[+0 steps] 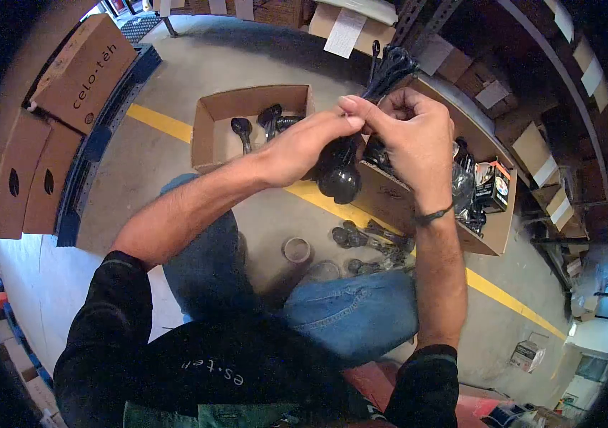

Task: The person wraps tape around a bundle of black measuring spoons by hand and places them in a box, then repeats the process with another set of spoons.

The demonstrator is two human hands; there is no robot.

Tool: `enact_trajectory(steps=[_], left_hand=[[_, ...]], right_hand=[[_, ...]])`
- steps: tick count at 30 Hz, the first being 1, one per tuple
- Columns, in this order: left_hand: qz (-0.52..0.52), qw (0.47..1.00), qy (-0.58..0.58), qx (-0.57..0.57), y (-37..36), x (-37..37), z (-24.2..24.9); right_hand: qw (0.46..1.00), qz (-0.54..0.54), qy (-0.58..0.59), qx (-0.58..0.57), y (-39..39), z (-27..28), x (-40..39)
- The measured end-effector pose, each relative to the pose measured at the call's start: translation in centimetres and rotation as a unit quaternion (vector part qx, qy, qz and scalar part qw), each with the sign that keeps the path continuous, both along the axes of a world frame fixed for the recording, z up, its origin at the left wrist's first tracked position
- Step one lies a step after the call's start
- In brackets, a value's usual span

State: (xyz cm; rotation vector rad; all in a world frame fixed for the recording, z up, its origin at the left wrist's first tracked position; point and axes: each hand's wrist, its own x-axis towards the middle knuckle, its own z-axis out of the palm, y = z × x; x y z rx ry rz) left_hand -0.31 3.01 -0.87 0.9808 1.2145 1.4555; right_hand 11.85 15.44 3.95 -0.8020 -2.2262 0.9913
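Two hands met at a black bundle raised before two open cartons; the left hand and right hand pinched its narrow middle, though the exact hold of the hidden fingers couldn't be told. The right hand covered part of the right carton. Below, a yellow stripe crossed grey floor; stacked boxes stood left, the picture's edges lost in darkness.

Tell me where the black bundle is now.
In the head view, the black bundle is slightly right of upper centre, held between the left hand and right hand, with an open cardboard box to its left.
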Motion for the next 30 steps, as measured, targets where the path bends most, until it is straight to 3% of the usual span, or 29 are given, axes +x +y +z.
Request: enact_trajectory(steps=[5, 9, 13, 16, 20, 23, 30], left_hand=[[-0.029, 0.999, 0.017, -0.024, 0.1, -0.7, -0.3], [-0.006, 0.999, -0.015, -0.038, 0.5, -0.3, -0.2], [0.057, 0.996, -0.059, -0.015, 0.3, 0.0, 0.0], [0.063, 0.998, -0.018, 0.022, 0.3, -0.3, 0.3], [0.018, 0.995, -0.038, 0.092, 0.1, 0.8, 0.5], [-0.078, 0.978, -0.168, 0.097, -0.2, -0.1, 0.6], [-0.193, 0.957, -0.17, 0.135, -0.6, -0.9, 0.6]], right_hand=[[0.998, 0.053, -0.011, -0.036, 0.7, 0.4, 0.7], [0.979, 0.164, 0.032, -0.119, 2.1, -0.5, 1.4], [0.978, 0.147, 0.055, -0.138, 2.2, 0.2, 2.1], [0.975, 0.168, 0.067, -0.127, 2.7, 0.5, 2.5], [0.962, 0.204, 0.125, -0.132, 1.9, 0.0, 1.9], [0.948, 0.23, 0.156, -0.152, 1.1, 0.1, 1.6], [0.932, 0.283, 0.136, -0.181, 0.4, 0.7, 1.8]])
